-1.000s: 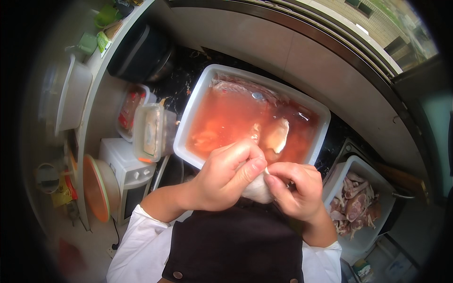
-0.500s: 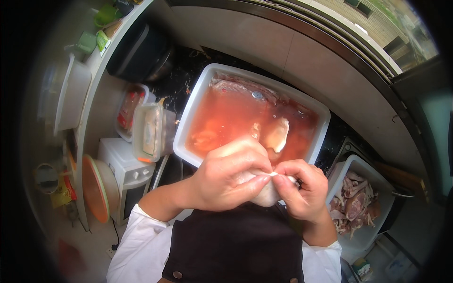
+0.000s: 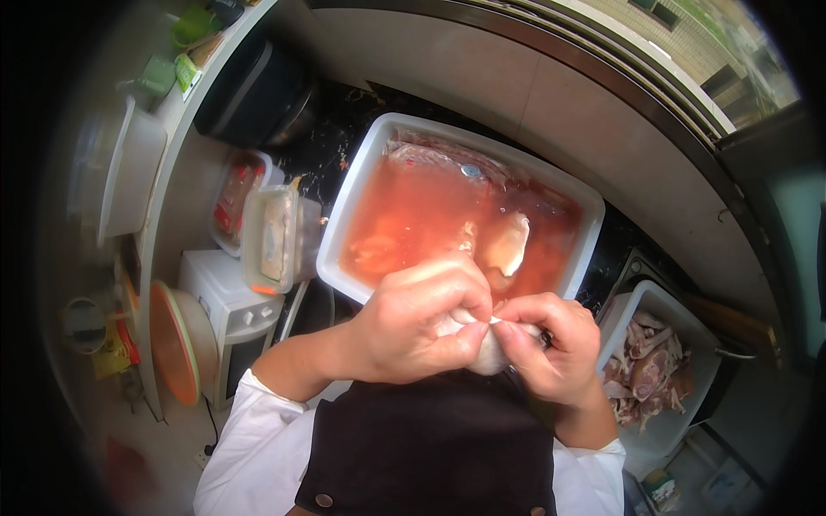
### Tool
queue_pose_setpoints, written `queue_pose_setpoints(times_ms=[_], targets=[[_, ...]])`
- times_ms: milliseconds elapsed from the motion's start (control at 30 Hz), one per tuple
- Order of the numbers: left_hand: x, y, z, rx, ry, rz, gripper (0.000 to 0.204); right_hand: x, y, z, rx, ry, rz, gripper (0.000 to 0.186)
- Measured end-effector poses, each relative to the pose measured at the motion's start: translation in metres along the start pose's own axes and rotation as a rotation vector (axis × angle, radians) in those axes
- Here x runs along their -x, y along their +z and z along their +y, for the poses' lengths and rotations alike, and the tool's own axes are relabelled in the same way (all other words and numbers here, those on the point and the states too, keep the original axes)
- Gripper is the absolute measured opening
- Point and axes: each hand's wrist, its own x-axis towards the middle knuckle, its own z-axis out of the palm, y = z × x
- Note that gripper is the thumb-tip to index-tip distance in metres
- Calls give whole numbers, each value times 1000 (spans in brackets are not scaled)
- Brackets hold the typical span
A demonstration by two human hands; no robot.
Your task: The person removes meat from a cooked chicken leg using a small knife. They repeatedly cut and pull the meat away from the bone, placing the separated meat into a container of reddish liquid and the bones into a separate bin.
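Observation:
Both my hands meet above the near edge of a white tub (image 3: pixel 351 176) filled with reddish water. My left hand (image 3: pixel 422 322) is closed around a pale, whitish piece of raw meat (image 3: pixel 489 354), most of it hidden by my fingers. My right hand (image 3: pixel 555 344) pinches the same piece, its thumb and forefinger almost touching my left thumb. A small dark bit shows beside the right palm; I cannot make out what it is. In the water floats another pale piece of meat (image 3: pixel 509 245), with more blurred pieces under the surface.
At right stands a white bin (image 3: pixel 641 297) of raw poultry pieces (image 3: pixel 650 365). To the left are a clear plastic container (image 3: pixel 274 236), a red-filled box (image 3: pixel 237 198) and a white appliance with knobs (image 3: pixel 225 301). A dark pot (image 3: pixel 254 95) sits at the back left, below a window wall.
Both hands keep hold of the pale piece in nearly the same place. My left thumb and fingers have shifted slightly. The tub looks marginally displaced in the picture.

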Motion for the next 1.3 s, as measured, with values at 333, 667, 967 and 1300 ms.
queue_pose_setpoints(times_ms=[333, 667, 967, 1300], targets=[[1, 0, 1, 16, -78, -62, 13, 1, 1, 2, 31, -19, 18, 8], [5, 2, -2, 169, -172, -118, 10, 2, 1, 2, 26, -16, -20, 9], [4, 3, -7, 199, -221, -131, 10, 2, -4, 5, -87, 114, -70, 9], [4, 4, -3, 152, -197, -133, 11, 2, 0, -1, -1, 108, -50, 12]])
